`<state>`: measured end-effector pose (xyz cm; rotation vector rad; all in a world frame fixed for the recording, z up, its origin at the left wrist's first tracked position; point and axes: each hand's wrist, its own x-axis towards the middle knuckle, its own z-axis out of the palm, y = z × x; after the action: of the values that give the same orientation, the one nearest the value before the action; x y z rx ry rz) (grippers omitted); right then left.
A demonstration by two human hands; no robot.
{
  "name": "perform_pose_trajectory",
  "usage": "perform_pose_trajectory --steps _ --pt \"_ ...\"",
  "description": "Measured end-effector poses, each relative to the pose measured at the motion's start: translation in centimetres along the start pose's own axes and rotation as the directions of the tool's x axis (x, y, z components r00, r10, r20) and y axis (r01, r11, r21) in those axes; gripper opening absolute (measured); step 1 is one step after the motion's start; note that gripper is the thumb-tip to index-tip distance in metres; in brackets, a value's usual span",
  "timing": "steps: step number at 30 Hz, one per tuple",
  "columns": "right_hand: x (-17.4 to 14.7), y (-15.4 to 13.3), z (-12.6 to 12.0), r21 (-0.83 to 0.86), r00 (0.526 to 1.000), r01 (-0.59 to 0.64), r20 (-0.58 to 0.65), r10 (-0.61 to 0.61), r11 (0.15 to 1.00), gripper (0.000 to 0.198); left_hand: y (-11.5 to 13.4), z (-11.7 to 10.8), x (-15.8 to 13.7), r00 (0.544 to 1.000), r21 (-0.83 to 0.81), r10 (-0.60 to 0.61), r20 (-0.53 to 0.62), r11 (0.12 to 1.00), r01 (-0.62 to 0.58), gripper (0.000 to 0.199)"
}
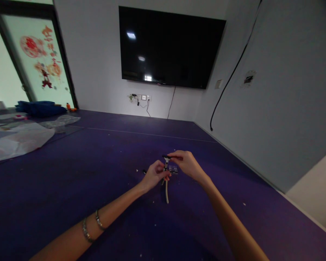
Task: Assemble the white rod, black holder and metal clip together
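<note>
My left hand (pixel 154 175) is closed, its fingers pinching a small white-and-black T-shaped piece (pixel 166 162) that stands roughly upright. At the top of this piece, the fingertips of my right hand (pixel 188 165) are pressed together on its dark crossbar. I cannot make out what kind of thing it is. A pale curved cable-like strip (pixel 167 194) extends below my left fingers; whether it joins the piece is hidden. Between and behind the hands lies a small clear patterned packet (pixel 173 169). A little dark object (pixel 144 171) shows just left of my left hand.
Small white scraps dot the purple floor (pixel 111 188). White plastic sheeting (pixel 24 139) and a dark blue cloth bundle (pixel 40 108) lie at the far left. A black cable (pixel 230 74) hangs along the right wall; a television (pixel 171 47) is mounted ahead.
</note>
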<state>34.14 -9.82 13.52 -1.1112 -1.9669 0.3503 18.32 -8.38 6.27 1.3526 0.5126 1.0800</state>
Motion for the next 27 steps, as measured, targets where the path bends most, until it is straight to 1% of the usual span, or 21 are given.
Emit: perform_pose_trajectory --steps 7,16,27 --pt "-0.04 -0.06 -0.02 -0.01 1.0 0.026 0.018 -0.026 1.0 0.024 -0.01 -0.04 -0.01 1.0 0.02 -0.005 0.005 1.0 0.005 0.04" --pt "-0.17 -0.6 -0.35 -0.111 0.994 0.103 0.058 -0.097 0.988 0.026 -0.24 0.1 -0.06 1.0 0.031 -0.002 0.0 1.0 0.002 0.038" --pt "-0.23 -0.57 -0.31 -0.132 0.992 0.101 0.082 -0.09 0.986 0.028 -0.36 0.49 -0.34 0.999 0.006 -0.028 -0.039 1.0 0.029 0.036"
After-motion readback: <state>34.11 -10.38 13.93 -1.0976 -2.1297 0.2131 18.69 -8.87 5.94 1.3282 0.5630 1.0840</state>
